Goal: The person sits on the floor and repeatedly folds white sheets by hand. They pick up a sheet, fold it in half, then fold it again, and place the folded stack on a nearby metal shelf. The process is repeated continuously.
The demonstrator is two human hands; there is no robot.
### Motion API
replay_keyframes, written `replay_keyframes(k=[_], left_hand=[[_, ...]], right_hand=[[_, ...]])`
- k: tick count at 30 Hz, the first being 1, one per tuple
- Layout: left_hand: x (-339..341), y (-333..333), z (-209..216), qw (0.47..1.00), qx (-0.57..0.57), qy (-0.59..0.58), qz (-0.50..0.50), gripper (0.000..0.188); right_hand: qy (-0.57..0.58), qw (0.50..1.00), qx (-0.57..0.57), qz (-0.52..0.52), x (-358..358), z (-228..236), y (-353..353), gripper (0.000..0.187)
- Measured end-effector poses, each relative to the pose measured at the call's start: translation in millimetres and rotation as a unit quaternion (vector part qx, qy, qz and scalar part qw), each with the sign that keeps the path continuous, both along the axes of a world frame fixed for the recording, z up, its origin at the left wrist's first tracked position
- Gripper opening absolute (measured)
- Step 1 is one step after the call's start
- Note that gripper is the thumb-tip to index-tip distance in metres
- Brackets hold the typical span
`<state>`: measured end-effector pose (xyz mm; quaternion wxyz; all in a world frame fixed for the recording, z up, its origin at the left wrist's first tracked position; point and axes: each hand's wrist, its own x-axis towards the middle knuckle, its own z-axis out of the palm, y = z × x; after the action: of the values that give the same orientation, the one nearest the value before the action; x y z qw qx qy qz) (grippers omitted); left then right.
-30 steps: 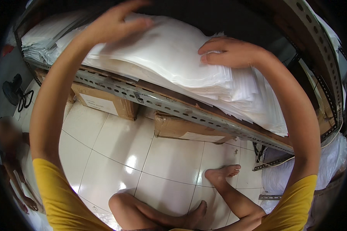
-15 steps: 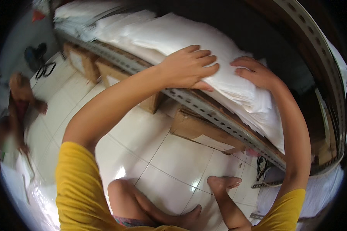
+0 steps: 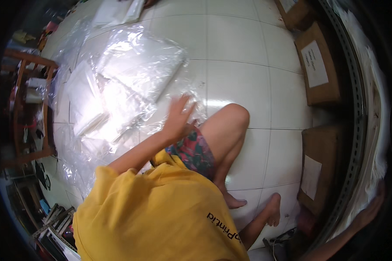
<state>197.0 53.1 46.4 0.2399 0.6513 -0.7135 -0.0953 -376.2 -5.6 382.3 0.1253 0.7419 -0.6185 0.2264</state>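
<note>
Left grip [image 3: 177,119] spread; right grip [image 3: 369,212] touches white sheets [image 3: 376,139].

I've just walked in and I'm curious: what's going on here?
A person in a yellow shirt sits beside a shelf. Their left hand, spread and slightly blurred, is near clear plastic packaging on the tiled floor, with nothing visibly held. Their right hand is at the edge of the white stack on the shelf; its grip is hard to make out.
</note>
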Motion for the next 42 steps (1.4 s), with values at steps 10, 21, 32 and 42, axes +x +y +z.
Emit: replay_keyframes(k=[10, 21, 32, 42], left_hand=[[142.8, 27.3, -47.6, 0.982, 0.029, -0.104, 0.156, 0.094], [149.5, -100.4, -27.7, 0.964, 0.243, -0.11, 0.016, 0.022], [142.8, 103.7, 6.7, 0.671, 0.731, 0.092, -0.08, 0.051], [140.0, -112.7, -30.9, 0.94, 0.225, -0.199, 0.162, 0.064]], right_hand=[[-0.515, 0.811, 0.275, -0.045, 132.6, -252.8, 105.9, 0.028], [-0.489, 0.799, 0.201, -0.287, 206.8, -213.0, 198.1, 0.035], [-0.572, 0.735, 0.305, -0.197, 155.2, -310.3, 176.4, 0.04], [-0.572, 0.748, 0.286, -0.178, 160.1, -318.4, 171.3, 0.035]])
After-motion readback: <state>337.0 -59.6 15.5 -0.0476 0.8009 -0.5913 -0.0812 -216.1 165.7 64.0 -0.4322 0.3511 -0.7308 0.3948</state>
